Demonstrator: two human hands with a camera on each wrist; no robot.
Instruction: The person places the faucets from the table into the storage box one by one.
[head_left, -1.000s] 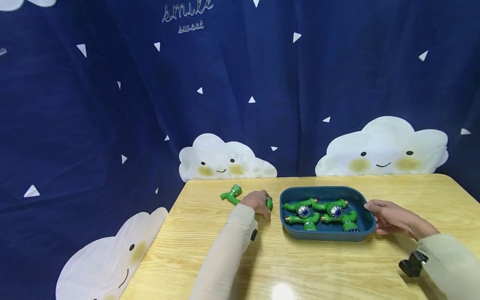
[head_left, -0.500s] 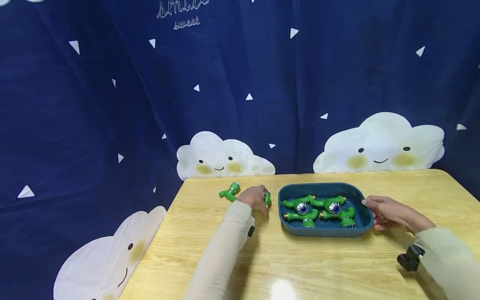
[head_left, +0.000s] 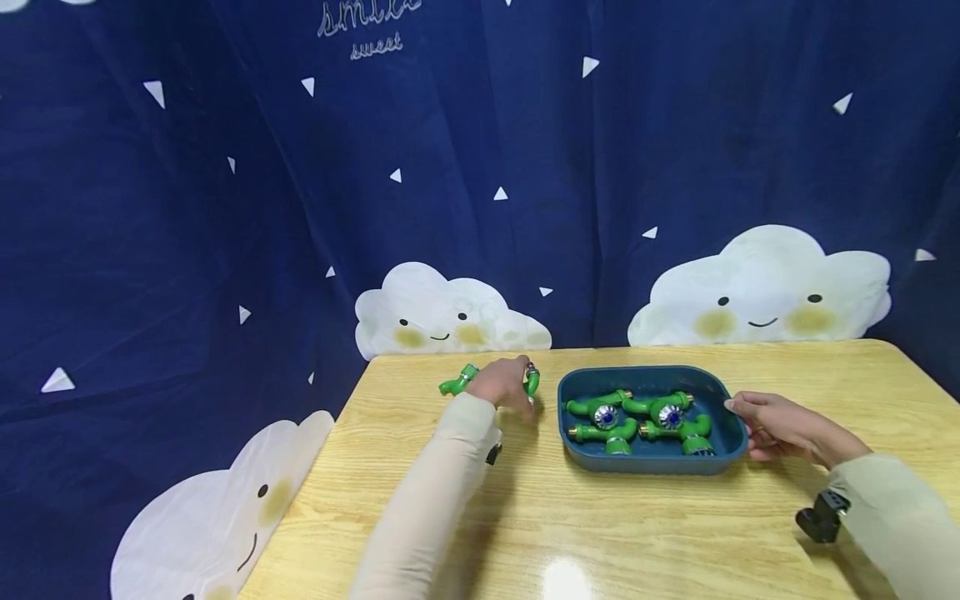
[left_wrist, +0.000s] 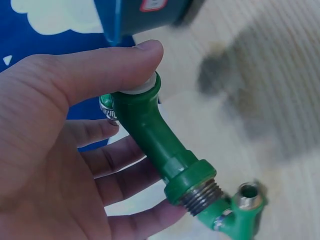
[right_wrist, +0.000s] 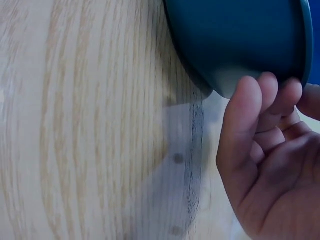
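My left hand [head_left: 501,383] grips a green faucet [left_wrist: 160,142] between the thumb and the curled fingers. In the left wrist view its threaded metal end points down and to the right. Most of this faucet is hidden behind my hand in the head view. Another green faucet [head_left: 456,384] lies on the table just left of that hand, partly covered by it. At the right, my right hand [head_left: 783,429] pinches the end rim of a dark blue plastic bin [head_left: 652,463], its fingers against the outer wall. Several green faucets [head_left: 667,412] with chrome, blue-centred handles lie inside the bin.
Both hands work over a light wooden table [head_left: 622,533]. Behind its far edge hangs a dark blue curtain [head_left: 465,125] with white triangles and smiling clouds. The bin stands between my hands, close to the left hand's right side.
My left hand has risen slightly and shifted a little left and away from me, with the faucet in it. The right hand keeps its hold on the bin. The head view has tilted slightly.
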